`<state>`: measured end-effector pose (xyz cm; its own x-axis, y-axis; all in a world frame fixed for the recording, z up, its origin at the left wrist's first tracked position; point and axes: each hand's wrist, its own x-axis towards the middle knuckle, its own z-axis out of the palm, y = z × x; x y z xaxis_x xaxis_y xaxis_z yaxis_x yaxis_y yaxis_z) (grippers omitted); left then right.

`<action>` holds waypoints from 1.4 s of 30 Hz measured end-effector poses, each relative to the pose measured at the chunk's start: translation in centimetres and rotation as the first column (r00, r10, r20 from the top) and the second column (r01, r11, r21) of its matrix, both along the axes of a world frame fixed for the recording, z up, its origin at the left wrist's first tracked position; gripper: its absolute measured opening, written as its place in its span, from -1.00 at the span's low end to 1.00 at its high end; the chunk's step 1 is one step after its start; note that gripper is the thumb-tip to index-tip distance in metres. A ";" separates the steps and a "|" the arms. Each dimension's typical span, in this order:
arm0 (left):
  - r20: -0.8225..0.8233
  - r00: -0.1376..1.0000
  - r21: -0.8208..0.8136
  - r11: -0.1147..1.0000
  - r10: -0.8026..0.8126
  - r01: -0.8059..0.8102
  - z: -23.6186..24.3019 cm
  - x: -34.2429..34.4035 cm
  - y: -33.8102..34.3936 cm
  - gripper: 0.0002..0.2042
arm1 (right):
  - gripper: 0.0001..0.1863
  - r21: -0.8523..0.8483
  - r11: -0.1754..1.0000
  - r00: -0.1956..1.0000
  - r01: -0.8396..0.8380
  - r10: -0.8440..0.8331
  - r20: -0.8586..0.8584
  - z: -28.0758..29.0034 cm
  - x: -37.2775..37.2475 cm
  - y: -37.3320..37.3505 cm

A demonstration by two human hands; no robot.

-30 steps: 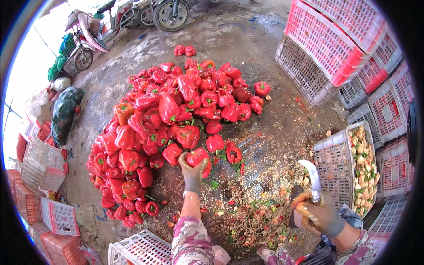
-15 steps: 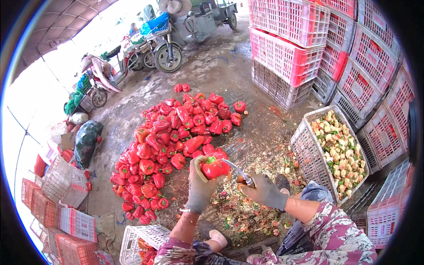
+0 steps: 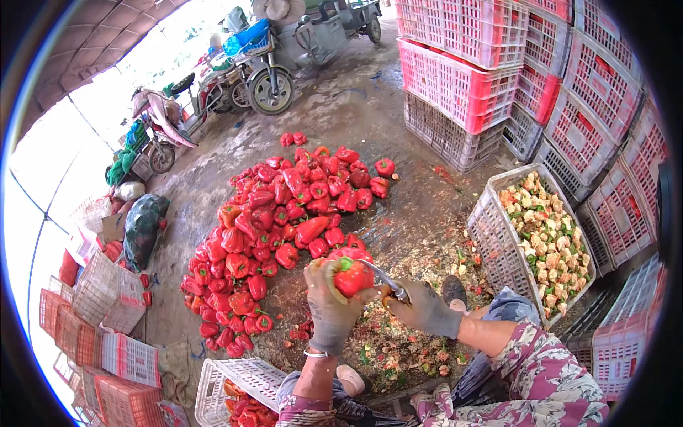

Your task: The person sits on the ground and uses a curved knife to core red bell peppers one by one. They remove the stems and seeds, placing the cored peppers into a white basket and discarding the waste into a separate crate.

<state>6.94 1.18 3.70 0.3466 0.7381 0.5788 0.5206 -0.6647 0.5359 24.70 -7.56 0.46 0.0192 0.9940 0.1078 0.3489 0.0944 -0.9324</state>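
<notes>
Over the littered floor (image 3: 420, 252), near the pepper heap (image 3: 263, 220), held one red pepper (image 3: 355, 279) in curled fingers of the left hand (image 3: 333, 307); with folded fingers of the right hand (image 3: 428, 310), gripped the curved knife (image 3: 380, 272) by the green stem (image 3: 346, 263). Apparently needed steady holding and shallow turning.

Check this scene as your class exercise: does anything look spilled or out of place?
Yes. Pale seeds and scraps litter the floor between the pepper heap and the crate of cores, not contained in any crate. Two red peppers also lie apart, beyond the heap's far end.
</notes>
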 end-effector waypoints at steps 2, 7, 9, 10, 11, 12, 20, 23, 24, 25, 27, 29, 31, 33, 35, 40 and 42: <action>0.011 0.999 0.067 0.997 -0.047 0.046 0.1 0.2 0.0 -0.20 | -0.72 -0.086 0.996 0.994 -0.010 0.019 0.104 0.3 -0.3 0.9; 0.214 0.977 -0.123 0.992 0.022 0.004 -0.6 0.0 0.3 -0.28 | -0.79 -0.033 0.999 0.999 0.036 -0.035 0.030 0.4 -1.5 0.8; 0.337 0.940 -0.216 0.976 0.049 0.026 -0.6 -0.3 0.4 -0.35 | -0.75 -0.093 0.996 0.999 0.015 -0.011 0.043 -1.5 -1.6 1.1; 0.407 0.908 -0.244 0.970 0.096 0.007 -0.4 -0.5 0.7 -0.36 | -0.74 -0.059 0.998 0.995 0.004 0.002 0.100 -0.7 -1.9 0.9; 0.475 0.869 -0.273 0.962 0.141 -0.007 -0.1 -0.8 1.0 -0.37 | -0.73 -0.103 0.993 0.989 -0.061 0.074 0.126 -1.3 -2.2 0.8; 0.538 0.823 -0.301 0.954 0.182 -0.015 0.0 -1.0 1.1 -0.39 | -0.73 -0.148 0.982 0.978 -0.121 0.143 0.150 -2.6 -2.1 0.4; 0.413 0.907 -0.361 0.929 0.083 0.080 -0.3 -2.4 0.3 -0.48 | -0.54 -0.016 0.999 0.997 -0.029 0.028 -0.072 2.4 -0.9 2.3; 0.412 0.911 -0.477 0.847 -0.020 0.234 -0.1 -0.7 -1.3 -0.52 | -0.38 0.104 0.993 0.996 -0.062 0.068 -0.053 2.7 0.1 3.0; 0.412 0.910 -0.507 0.820 -0.041 0.266 0.2 -0.3 -1.4 -0.53 | -0.32 0.125 0.990 0.996 -0.069 0.075 -0.042 2.5 0.7 3.0; 0.398 0.916 -0.542 0.796 -0.040 0.270 0.4 -0.5 -1.8 -0.54 | -0.30 0.065 0.992 0.990 -0.111 0.116 -0.077 2.2 0.7 3.2; 0.476 0.879 -0.557 0.759 -0.043 0.339 0.0 -0.6 -2.0 -0.58 | -0.26 -0.046 0.981 0.973 -0.189 0.181 -0.142 2.4 0.9 3.4; 0.436 0.894 -0.557 0.748 -0.106 0.360 0.3 -0.7 -1.9 -0.58 | -0.31 -0.002 0.985 0.955 -0.173 0.167 -0.245 2.8 0.8 3.1; 0.452 0.882 -0.566 0.721 -0.136 0.401 0.1 -0.6 -2.0 -0.59 | -0.35 0.033 0.986 0.952 -0.161 0.164 -0.259 2.5 1.0 2.8; 0.509 0.849 -0.572 0.682 -0.141 0.456 0.1 -0.7 -2.2 -0.60 | -0.43 -0.013 0.988 0.926 -0.153 0.139 -0.352 3.3 1.0 2.3; 0.603 0.788 -0.569 0.626 -0.123 0.533 0.1 -0.7 -2.3 -0.61 | -0.46 -0.070 0.986 0.890 -0.153 0.107 -0.442 3.6 1.2 2.0; 0.651 0.745 -0.549 0.588 -0.144 0.594 -0.6 -0.8 -2.3 -0.60 | -0.52 -0.097 0.985 0.903 -0.143 0.090 -0.420 4.8 1.4 1.4; 0.699 0.701 -0.528 0.557 -0.145 0.641 -0.9 -0.7 -2.3 -0.59 | -0.54 -0.097 0.985 0.907 -0.140 0.088 -0.412 5.3 1.6 1.3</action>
<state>6.22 -1.13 2.82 0.5354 0.8342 0.1321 -0.2289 -0.0072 0.9734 26.29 -6.24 5.76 -0.0789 0.9969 -0.0062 -0.0670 -0.0115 -0.9977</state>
